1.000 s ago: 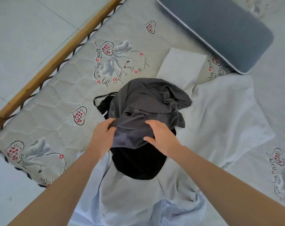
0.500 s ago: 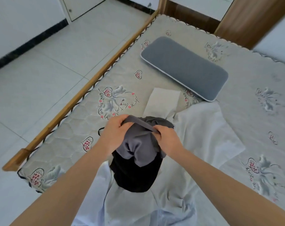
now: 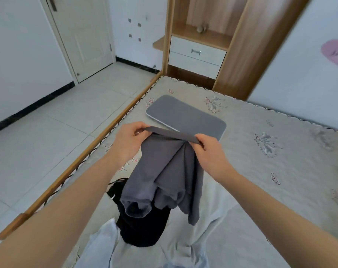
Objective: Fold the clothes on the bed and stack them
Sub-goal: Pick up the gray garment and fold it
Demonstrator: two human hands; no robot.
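The left hand [image 3: 128, 141] and right hand [image 3: 210, 149] each pinch one end of the waistband of a soft grey jersey garment [image 3: 164, 176], which hangs limp and bunched above the bed [image 3: 261, 190]. It looks light and floppy, so that two-point grip at the waistband suits it. Below lie a crumpled black garment [image 3: 145, 229] and a pale white garment [image 3: 193, 252], crowding the folding space. A flat grey rectangular pillow [image 3: 185, 117] lies beyond.
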